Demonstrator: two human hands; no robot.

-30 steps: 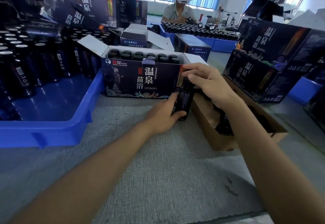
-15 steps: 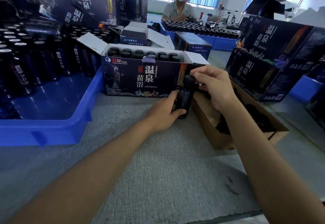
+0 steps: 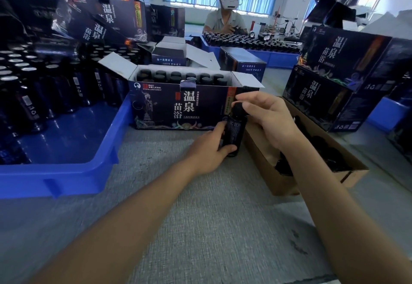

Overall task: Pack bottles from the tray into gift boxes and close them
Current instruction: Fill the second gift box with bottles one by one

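Note:
A dark bottle (image 3: 234, 131) stands upright on the grey table just in front of the right corner of an open dark-blue gift box (image 3: 178, 107). My left hand (image 3: 209, 150) grips the bottle's lower body. My right hand (image 3: 265, 114) holds its black cap from the right and above. Inside the gift box a row of several black-capped bottles (image 3: 178, 76) shows, and its flaps stand open. The blue tray (image 3: 66, 150) at the left holds many dark bottles (image 3: 29, 96) in its far part.
A brown cardboard carton (image 3: 312, 165) with dark items inside lies under my right forearm. Closed gift boxes (image 3: 330, 87) are stacked at the right and upper left. Across the table a person in a headset sits behind another blue tray of bottles (image 3: 245, 42).
My right hand has shifted from covering the bottle's top to holding the cap with the cap now in sight. My left hand has stayed on the bottle's body.

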